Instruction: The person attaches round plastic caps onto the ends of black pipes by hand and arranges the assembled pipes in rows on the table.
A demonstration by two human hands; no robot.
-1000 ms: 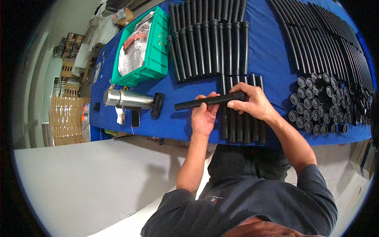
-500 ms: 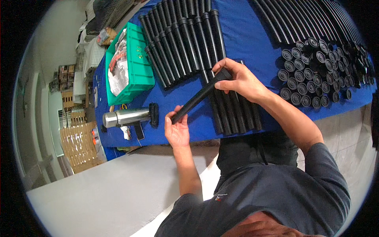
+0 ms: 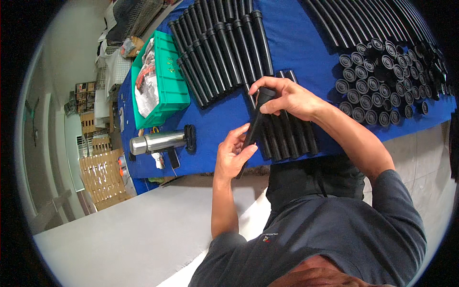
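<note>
A black tube (image 3: 254, 128) with a wider cap at its upper end is held tilted between my two hands, above the near edge of the blue-covered table. My left hand (image 3: 231, 154) grips the lower part of the tube, thumb on one side and fingers on the other. My right hand (image 3: 287, 99) is closed around the capped end. Beyond my hands lie rows of capped black tubes (image 3: 217, 57). Just under my right hand, several more black tubes (image 3: 282, 138) lie side by side, partly hidden by the hand.
A green crate (image 3: 173, 76) holding white crumpled material stands at the left. Near it lie a steel flask (image 3: 158, 142) and a phone (image 3: 173, 158). Many round black caps (image 3: 362, 86) are grouped at the right, below long black tubes (image 3: 354, 21) on the blue cloth (image 3: 291, 38).
The tube has swung steeper, its lower end now nearer my body. My left hand has slid up along it and moved right, its fingers now wrapped on the tube.
</note>
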